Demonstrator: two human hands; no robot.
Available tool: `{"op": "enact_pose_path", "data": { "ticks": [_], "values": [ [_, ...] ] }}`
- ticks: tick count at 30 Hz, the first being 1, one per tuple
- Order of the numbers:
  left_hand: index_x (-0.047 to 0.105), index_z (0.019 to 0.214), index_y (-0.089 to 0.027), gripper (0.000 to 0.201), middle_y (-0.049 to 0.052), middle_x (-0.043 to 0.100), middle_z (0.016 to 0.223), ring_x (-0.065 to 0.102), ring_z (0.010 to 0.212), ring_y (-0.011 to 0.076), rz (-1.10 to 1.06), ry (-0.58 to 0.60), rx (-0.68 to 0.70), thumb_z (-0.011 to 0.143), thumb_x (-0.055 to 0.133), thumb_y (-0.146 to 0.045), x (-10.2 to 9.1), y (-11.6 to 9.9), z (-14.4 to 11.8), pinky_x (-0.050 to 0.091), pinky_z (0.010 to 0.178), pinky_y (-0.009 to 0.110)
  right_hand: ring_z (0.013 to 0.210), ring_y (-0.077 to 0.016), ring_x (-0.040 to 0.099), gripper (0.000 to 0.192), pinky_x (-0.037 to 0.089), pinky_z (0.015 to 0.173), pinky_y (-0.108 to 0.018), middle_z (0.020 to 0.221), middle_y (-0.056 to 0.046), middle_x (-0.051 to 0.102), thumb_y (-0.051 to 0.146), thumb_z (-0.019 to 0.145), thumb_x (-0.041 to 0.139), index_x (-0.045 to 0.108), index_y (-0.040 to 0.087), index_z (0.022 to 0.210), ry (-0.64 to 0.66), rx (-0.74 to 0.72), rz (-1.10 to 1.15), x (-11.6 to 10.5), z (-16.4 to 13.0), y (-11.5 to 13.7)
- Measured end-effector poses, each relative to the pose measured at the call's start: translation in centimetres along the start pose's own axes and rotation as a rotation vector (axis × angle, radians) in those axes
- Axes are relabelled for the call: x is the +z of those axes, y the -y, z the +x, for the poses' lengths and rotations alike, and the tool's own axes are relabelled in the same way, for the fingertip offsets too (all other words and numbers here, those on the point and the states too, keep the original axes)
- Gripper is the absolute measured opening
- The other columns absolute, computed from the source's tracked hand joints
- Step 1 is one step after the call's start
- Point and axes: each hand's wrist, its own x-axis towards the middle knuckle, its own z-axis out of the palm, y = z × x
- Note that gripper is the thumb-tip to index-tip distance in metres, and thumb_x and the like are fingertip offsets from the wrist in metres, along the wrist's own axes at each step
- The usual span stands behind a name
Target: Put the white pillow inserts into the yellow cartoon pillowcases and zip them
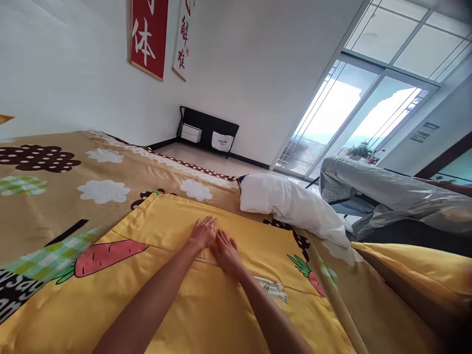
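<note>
1. Pressing flat, the left hand (203, 232) and right hand (225, 251) lie side by side, fingers spread, holding nothing, on the yellow carrot-print cover (206, 295) spread over the bed.
2. Judging by its lie, the cover looks mostly smoothed; its edge at 3 o'clock still droops.
3. White pillow (291, 204) sits at 2 o'clock, apart.
4. Cover's near edge is cut off.

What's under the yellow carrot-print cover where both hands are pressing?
Both the left hand and right hand lie flat on the yellow cover. The tan patterned sheet shows beyond its edges. Anything directly beneath the cover is hidden.
</note>
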Motion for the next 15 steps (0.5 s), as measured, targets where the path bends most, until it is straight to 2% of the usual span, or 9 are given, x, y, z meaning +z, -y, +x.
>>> {"op": "enact_pose_path", "data": {
  "ticks": [1, 3, 6, 8, 10, 12, 15],
  "values": [
    [0.039, 0.147, -0.023, 0.053, 0.004, 0.032, 0.155, 0.029, 0.143, 0.0187, -0.008, 0.007, 0.003, 0.096, 0.027, -0.031, 0.3, 0.3, -0.6, 0.024, 0.116, 0.045, 0.146, -0.0159, 0.02, 0.059, 0.02, 0.117, -0.037, 0.158, 0.001, 0.023, 0.052, 0.099, 0.023, 0.026, 0.028, 0.152, 0.006, -0.018, 0.016, 0.4, -0.1, 0.3],
    [0.036, 0.148, -0.026, 0.054, 0.003, 0.026, 0.158, 0.024, 0.145, 0.0187, -0.005, 0.008, -0.034, 0.097, 0.028, -0.039, 0.0, 3.1, -1.9, 0.019, 0.117, 0.047, 0.148, -0.0149, 0.013, 0.063, 0.012, 0.12, -0.039, 0.16, 0.004, 0.015, 0.059, 0.097, 0.024, 0.021, 0.031, 0.153, 0.031, 0.019, 0.029, 0.4, -0.8, -1.3],
    [0.034, 0.149, -0.024, 0.057, 0.004, 0.023, 0.159, 0.02, 0.146, 0.0219, 0.07, 0.002, -0.193, 0.096, 0.028, -0.045, -1.9, 10.4, -4.2, 0.016, 0.116, 0.052, 0.148, -0.0143, 0.01, 0.066, 0.009, 0.12, -0.041, 0.16, 0.005, 0.012, 0.061, 0.095, 0.022, 0.017, 0.031, 0.154, 0.064, 0.178, 0.007, -0.5, -2.9, -7.0],
    [0.035, 0.149, -0.02, 0.059, 0.007, 0.023, 0.158, 0.02, 0.146, 0.0244, 0.143, -0.027, -0.291, 0.096, 0.029, -0.044, -3.4, 15.1, -5.5, 0.014, 0.116, 0.055, 0.148, -0.0165, 0.009, 0.066, 0.009, 0.12, -0.044, 0.161, 0.002, 0.013, 0.058, 0.096, 0.022, 0.017, 0.027, 0.154, 0.061, 0.275, -0.011, -1.0, -4.6, -11.3],
    [0.037, 0.148, -0.017, 0.059, 0.01, 0.026, 0.157, 0.023, 0.145, 0.027, 0.184, -0.07, -0.301, 0.095, 0.031, -0.042, -4.3, 18.5, -6.7, 0.015, 0.115, 0.056, 0.148, -0.0174, 0.009, 0.066, 0.009, 0.12, -0.045, 0.161, 0.0, 0.013, 0.055, 0.096, 0.022, 0.017, 0.024, 0.154, 0.057, 0.363, -0.031, -1.1, -6.4, -15.0],
    [0.039, 0.147, -0.015, 0.059, 0.011, 0.029, 0.156, 0.026, 0.144, 0.0287, 0.206, -0.107, -0.279, 0.094, 0.032, -0.039, -4.6, 20.2, -7.4, 0.018, 0.114, 0.057, 0.148, -0.0163, 0.009, 0.066, 0.01, 0.12, -0.043, 0.161, 0.001, 0.013, 0.053, 0.096, 0.022, 0.017, 0.023, 0.154, 0.046, 0.417, -0.061, -0.9, -7.9, -17.9],
    [0.045, 0.143, -0.013, 0.057, 0.013, 0.036, 0.152, 0.03, 0.142, 0.0282, 0.227, -0.133, -0.261, 0.094, 0.03, -0.038, -4.8, 20.5, -8.0, 0.024, 0.113, 0.053, 0.148, -0.0141, 0.008, 0.066, 0.012, 0.12, -0.039, 0.161, 0.002, 0.012, 0.054, 0.096, 0.02, 0.016, 0.024, 0.155, 0.027, 0.433, -0.086, -0.3, -9.2, -20.3]
  ]
}}
